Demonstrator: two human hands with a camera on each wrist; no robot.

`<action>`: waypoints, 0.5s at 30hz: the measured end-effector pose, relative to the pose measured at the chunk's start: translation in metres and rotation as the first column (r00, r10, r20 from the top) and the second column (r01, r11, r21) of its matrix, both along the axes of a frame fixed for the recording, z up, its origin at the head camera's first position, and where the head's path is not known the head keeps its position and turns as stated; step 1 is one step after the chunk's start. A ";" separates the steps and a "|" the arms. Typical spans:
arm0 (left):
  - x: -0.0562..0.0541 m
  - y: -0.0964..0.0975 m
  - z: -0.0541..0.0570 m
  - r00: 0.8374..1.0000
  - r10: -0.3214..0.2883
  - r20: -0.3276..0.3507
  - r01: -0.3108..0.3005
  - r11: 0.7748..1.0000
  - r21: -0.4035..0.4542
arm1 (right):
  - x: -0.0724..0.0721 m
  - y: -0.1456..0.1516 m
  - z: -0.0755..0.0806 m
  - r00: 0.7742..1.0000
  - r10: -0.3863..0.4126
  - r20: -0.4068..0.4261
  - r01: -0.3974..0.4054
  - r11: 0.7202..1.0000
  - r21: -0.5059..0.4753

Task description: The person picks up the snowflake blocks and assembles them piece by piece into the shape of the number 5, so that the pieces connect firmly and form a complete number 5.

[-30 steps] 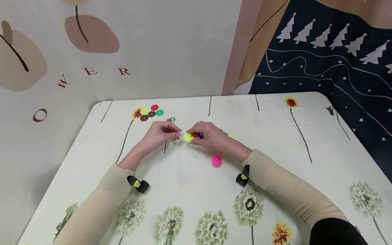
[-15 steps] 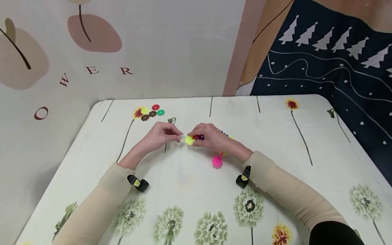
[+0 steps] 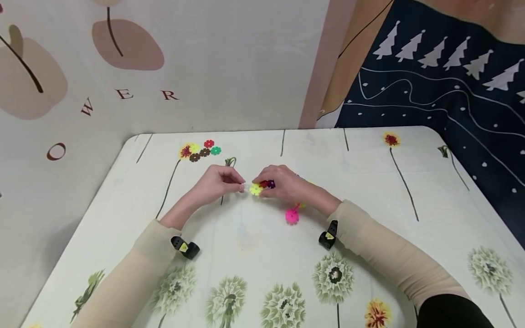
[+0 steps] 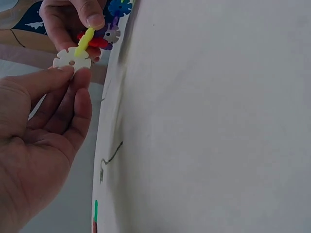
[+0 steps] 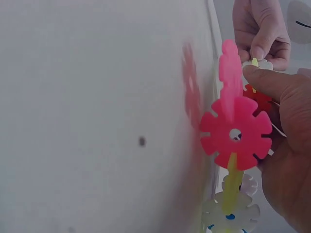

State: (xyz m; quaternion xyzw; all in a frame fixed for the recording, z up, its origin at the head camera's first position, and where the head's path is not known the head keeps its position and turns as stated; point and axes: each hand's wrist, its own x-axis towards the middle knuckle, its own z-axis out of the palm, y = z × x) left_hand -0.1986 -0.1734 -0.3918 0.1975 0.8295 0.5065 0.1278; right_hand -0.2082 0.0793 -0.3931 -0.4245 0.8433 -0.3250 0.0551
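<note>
- Just changed: v. little. Over the last sec. your L hand (image 3: pixel 219 182) & R hand (image 3: pixel 283 182) keep the same holds; the white-yellow meeting pt. comes slightly nearer you.
- Means: you're prob. working that joint, white disc (image 4: pixel 65 59) to yellow disc (image 4: pixel 85 41). Yellow's edge meets white's rim; can't tell how deep the slot sits.
- L hand: pinches white disc, thumb vs. fingers.
- R hand: grips the disc chain (image 3: pixel 264 184) near its yellow/red end, thumb tip by yellow.
- Where: white disc is btwn your hands, over the bench (image 3: pixel 246 255). Pink disc (image 5: pixel 248 131) shows beside your R hand, w/ more linked pcs.
- Loose discs, same spots as a sec. ago, far L of bench: red disc (image 3: pixel 208 143), green disc (image 3: pixel 215 150), two brown discs (image 3: pixel 204 152), pale yellow one (image 3: pixel 194 148).
- Writing: backdrop (image 3: pixel 246 68) reads "O W E R", caps, dk. red, spaced along a curve. Wrist cams (image 3: pixel 185 248) carry a small yellow mark, too small to read. No brand legible.
</note>
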 end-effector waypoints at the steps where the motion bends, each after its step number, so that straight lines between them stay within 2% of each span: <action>1: 0.000 0.000 -0.001 1.000 0.005 0.004 -0.005 1.000 -0.006 | 0.000 0.001 0.001 1.000 0.003 -0.001 -0.003 1.000 0.008; 9: 0.000 0.003 -0.003 1.000 0.014 -0.014 -0.015 0.996 -0.087 | -0.001 0.002 0.003 0.999 -0.015 -0.039 0.018 0.996 0.089; 15: 0.001 0.006 -0.003 0.995 0.097 -0.015 -0.099 0.987 -0.128 | 0.002 0.000 0.002 0.998 -0.050 -0.030 0.051 0.997 0.065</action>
